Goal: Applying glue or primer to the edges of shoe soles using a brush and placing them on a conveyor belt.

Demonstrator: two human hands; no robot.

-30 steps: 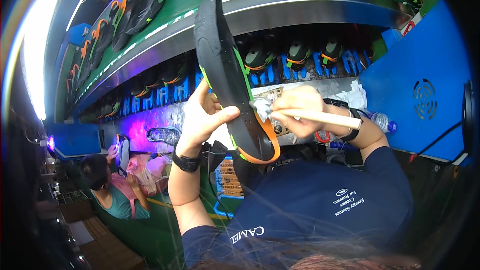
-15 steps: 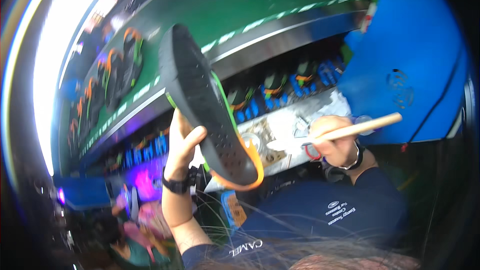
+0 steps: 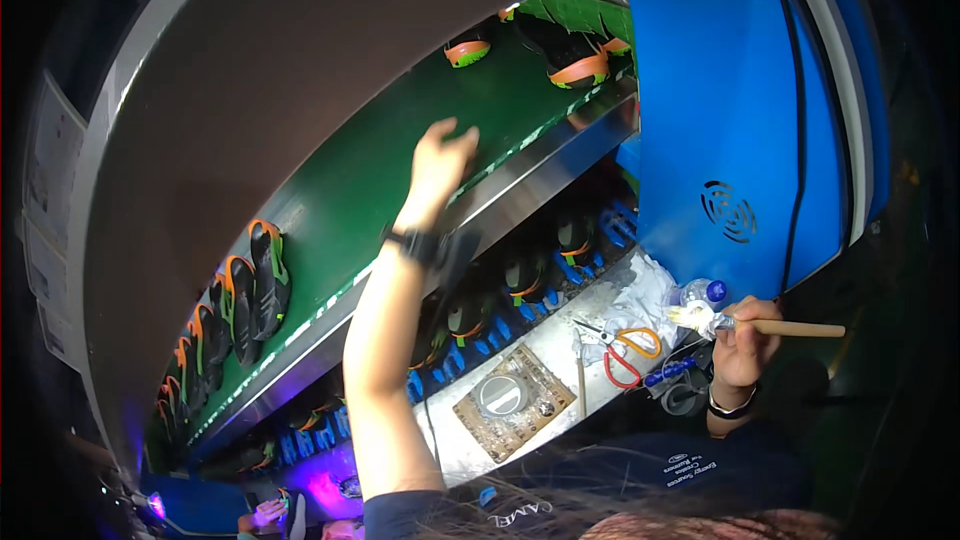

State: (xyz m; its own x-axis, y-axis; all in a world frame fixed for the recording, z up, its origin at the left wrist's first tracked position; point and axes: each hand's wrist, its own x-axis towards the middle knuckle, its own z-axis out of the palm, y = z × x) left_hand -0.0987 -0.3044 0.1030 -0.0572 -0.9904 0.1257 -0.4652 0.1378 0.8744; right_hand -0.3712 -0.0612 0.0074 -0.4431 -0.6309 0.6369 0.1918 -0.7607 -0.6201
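My left hand (image 3: 440,162) reaches over the green conveyor belt (image 3: 375,165), its fingers apart with nothing between them. My right hand (image 3: 742,352) grips a brush (image 3: 800,328) with a pale wooden handle. The bristles point left and carry whitish paste, close to a clear bottle with a blue cap (image 3: 712,291). A row of black shoe soles with orange and green edging (image 3: 268,280) stands on the belt to the left. More black-and-orange shoe parts (image 3: 578,65) lie at its far right end.
Below the belt's metal edge, several shoes sit in blue holders (image 3: 525,280). On the white worktable (image 3: 455,455) are a round container (image 3: 503,395) on brown card, scissors with red and orange handles (image 3: 640,345) and crumpled white cloth (image 3: 640,300). A blue machine housing (image 3: 735,130) stands right.
The black sole has left my left hand, which has moved up over the belt. My right hand, still holding the brush, is farther right and lower. The view has shifted.
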